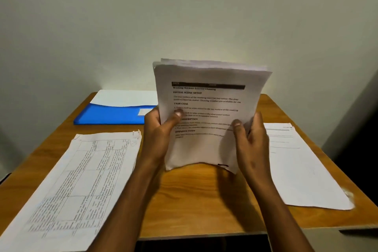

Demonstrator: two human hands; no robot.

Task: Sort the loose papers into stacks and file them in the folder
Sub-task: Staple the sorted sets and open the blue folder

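Above the table's [204, 200] middle, a paper stack [206, 139] stands upright, its side edges gripped between the left hand [161, 129] and right hand [251, 137], thumbs pressing its printed front.

Thick stack of white printed papers [208, 112], held upright at centre frame, bottom edge bowed upward just above the wooden top, front sheet carrying a black header bar and bold headings. Blue folder [114, 113] lying flat at upper left of the desk, a white sheet tucked in and showing past its far edge. Sheets printed with a table [81, 186] flat at lower left. Sparsely printed white sheet [302, 168] flat at right.
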